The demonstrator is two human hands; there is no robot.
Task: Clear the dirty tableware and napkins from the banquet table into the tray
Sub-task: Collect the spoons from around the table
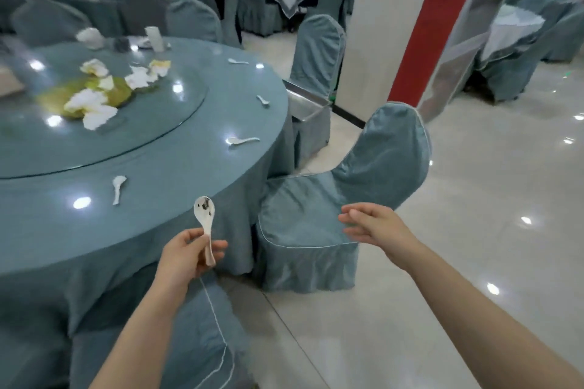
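A soiled white spoon (205, 224) is pinched by its handle between thumb and fingers of the left hand (186, 257), bowl upward, just off the edge of the round surface (189, 167). The right hand (376, 227) is held empty, fingers straight, above a covered chair (341, 193). Four more white spoons (118, 188) are seen lying on the surface near its rim. Crumpled napkins (94, 104) are spread on the central turntable. A metal tray (305, 101) is seen beyond the surface's far right edge.
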